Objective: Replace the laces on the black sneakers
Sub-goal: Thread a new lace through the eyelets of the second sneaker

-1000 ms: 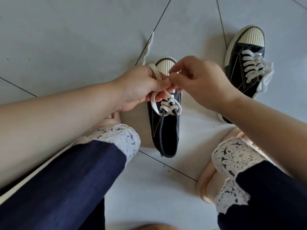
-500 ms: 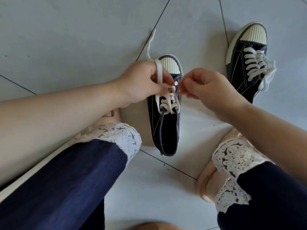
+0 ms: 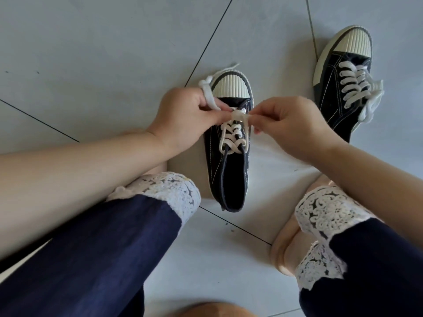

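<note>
Black sneaker (image 3: 229,175) lies on the tiled floor (image 3: 103,53) between the knees, toe at 12 o'clock, half laced. The left hand (image 3: 183,117) and right hand (image 3: 288,124) each pinch the white lace (image 3: 231,133) over the upper eyelets, partly hiding them. At 2 o'clock sits the laced sneaker (image 3: 338,88), heel hidden behind the right wrist.

the near sneaker (image 3: 229,175) is black canvas with thin white stitching lines. its toe cap (image 3: 231,88) is cream, ribbed in fine straight lines, its eyelet (image 3: 244,110) is silver, and its lace (image 3: 232,138) is off-white. up and to the right of the near sneaker, a second sneaker (image 3: 332,104) shows the same black canvas, white stitching, cream ribbed cap and off-white lacing. around the near sneaker, the floor tiles (image 3: 91,53) are pale grey with thin dark seams. below it on both sides, the trouser legs (image 3: 103,248) are dark navy, with cuffs (image 3: 171,191) of white openwork in a scroll pattern.
</note>
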The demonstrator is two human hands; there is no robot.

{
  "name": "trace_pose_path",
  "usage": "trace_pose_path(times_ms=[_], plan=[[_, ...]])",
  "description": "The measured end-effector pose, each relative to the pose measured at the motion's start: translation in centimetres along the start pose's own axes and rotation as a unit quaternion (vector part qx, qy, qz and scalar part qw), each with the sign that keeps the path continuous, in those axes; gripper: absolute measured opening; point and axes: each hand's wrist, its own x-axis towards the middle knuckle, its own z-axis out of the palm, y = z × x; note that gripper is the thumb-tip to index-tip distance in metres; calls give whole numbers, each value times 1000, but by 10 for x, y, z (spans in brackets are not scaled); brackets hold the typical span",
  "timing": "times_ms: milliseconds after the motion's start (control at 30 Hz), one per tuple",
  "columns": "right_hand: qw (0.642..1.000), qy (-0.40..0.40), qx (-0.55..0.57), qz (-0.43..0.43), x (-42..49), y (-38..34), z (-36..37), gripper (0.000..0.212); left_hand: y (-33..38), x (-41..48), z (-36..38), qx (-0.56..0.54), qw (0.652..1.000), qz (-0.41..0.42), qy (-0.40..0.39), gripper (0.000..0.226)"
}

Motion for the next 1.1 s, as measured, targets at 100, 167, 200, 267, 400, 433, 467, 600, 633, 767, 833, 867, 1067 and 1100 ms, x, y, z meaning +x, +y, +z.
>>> trace_pose_path(times_ms=[100, 167, 200, 267, 400, 433, 467, 600, 633, 767, 833, 867, 1067, 1100], plan=[[998, 2, -56, 11, -6, 12, -6, 11, -18, -11, -8, -42, 995, -80, -41, 8], [996, -21, -70, 49, -10, 24, -10, 10, -33, -22, -16, -61, 986, -134, -72, 12], [995, -33, -64, 68, -13, 29, -12, 10, -39, -27, -20, -70, 981, -164, -81, 15], [994, -47, -47, 87, -17, 35, -12, 13, -47, -33, -25, -101, 968, -211, -91, 16], [993, -54, -61, 80, -13, 32, -15, 13, -43, -21, -22, -226, 939, -238, -102, 8], [995, -48, -53, 73, -11, 30, -17, 12, -38, -16, -19, -266, 929, -233, -110, 10], [996, -38, -40, 64, -8, 27, -19, 12, -33, -11, -16, -303, 918, -229, -115, 14], [999, 15, 41, 23, -3, 9, -18, 14, -9, 3, -3, -300, 918, -207, -157, 15], [998, 25, 51, 12, -2, 4, -16, 12, -3, 5, 1, -257, 932, -192, -170, 13], [997, 64, 45, -26, 4, -15, -7, 3, 12, 9, 13, -84, 966, -116, -216, 14], [996, 69, 50, -37, 8, -22, -3, 2, 16, 9, 17, -66, 966, -104, -228, 22], [995, 63, 61, -40, 9, -24, 0, 4, 16, 8, 17, -82, 964, -109, -228, 24], [994, -82, -65, -8, 6, -11, 2, 23, 6, 7, 10, -170, 942, -191, -217, 30], [988, -94, -124, -20, 3, -7, -1, 21, 4, 7, 8, -186, 936, -213, -212, 33]])
